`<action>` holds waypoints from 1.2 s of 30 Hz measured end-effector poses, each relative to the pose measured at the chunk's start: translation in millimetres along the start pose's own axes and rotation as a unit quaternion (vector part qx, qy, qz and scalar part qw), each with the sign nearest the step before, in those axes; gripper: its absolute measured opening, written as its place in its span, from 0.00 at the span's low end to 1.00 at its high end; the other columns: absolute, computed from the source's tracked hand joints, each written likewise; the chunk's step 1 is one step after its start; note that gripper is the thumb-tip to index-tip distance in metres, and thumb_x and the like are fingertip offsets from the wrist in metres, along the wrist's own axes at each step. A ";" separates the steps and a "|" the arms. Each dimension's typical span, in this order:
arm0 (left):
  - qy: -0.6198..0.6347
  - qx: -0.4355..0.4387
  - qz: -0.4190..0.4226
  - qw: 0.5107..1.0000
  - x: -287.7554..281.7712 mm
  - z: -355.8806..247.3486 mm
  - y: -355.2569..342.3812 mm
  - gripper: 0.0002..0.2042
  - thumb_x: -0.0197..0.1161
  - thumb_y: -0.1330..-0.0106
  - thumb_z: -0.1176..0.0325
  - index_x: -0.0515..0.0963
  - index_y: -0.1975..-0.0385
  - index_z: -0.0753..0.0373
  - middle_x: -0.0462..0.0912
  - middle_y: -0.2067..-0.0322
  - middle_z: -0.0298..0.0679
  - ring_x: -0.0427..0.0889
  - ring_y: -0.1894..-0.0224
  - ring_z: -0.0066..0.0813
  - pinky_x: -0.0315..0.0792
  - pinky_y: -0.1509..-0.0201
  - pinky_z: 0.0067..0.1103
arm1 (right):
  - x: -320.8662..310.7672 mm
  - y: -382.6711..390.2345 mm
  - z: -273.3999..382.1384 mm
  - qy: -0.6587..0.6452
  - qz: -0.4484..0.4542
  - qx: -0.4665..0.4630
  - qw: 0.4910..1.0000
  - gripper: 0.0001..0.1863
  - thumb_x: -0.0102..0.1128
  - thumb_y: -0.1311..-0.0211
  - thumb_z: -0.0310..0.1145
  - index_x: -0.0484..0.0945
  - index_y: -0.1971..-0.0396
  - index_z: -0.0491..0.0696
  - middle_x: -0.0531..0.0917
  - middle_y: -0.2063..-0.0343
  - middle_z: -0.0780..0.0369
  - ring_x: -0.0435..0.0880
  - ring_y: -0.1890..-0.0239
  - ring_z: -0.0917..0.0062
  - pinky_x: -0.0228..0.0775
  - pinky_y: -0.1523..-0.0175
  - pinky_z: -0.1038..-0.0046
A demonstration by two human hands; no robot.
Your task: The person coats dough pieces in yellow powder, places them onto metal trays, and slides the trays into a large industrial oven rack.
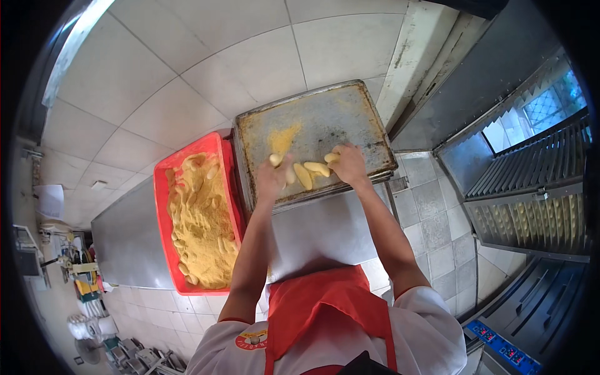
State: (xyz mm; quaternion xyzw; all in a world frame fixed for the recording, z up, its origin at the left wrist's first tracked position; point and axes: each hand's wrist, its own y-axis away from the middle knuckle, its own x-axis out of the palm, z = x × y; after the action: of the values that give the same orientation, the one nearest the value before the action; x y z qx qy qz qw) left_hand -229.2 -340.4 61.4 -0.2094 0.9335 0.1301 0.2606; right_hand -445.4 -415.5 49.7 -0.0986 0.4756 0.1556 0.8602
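My left hand (pixel 272 180) is over the near left part of a worn metal baking tray (pixel 337 106). Its fingers are curled and a little blurred around pale dough pieces; the end of one dough piece (pixel 275 160) shows past the fingertips. Toward the tray's near right side, my right hand (pixel 350 165) grips another dough piece (pixel 332 157) from above. Between the hands lie two elongated dough pieces on the metal, one upright dough piece (pixel 303 177) and one slanting dough piece (pixel 317 169). Yellow crumbs (pixel 284 137) are scattered farther up the tray.
Left of the tray, a red plastic bin (pixel 164 231) holds yellow crumbs (pixel 206 219) and several dough pieces. Both rest on a steel table (pixel 128 231) against a tiled wall (pixel 237 62). At right stands a metal rack (pixel 531 219) of filled trays, near a blue control panel (pixel 503 347).
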 end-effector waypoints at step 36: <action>0.006 0.065 -0.100 0.993 -43.7 76.7 -81.2 0.14 0.69 0.44 0.64 0.79 0.63 0.66 0.82 0.70 0.43 0.81 0.65 0.37 0.74 0.60 0.29 | -37.2 29.2 -29.1 0.026 -0.097 -0.072 0.992 0.11 0.67 0.54 0.31 0.81 0.67 0.46 0.76 0.64 0.59 0.74 0.55 0.61 0.65 0.50 0.59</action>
State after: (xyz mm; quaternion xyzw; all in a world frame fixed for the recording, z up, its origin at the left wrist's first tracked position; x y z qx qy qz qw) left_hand -124.8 -370.6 10.5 -0.2852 0.9157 0.0408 0.2802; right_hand -497.5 -404.1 65.3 -0.2099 0.4740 0.1024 0.8490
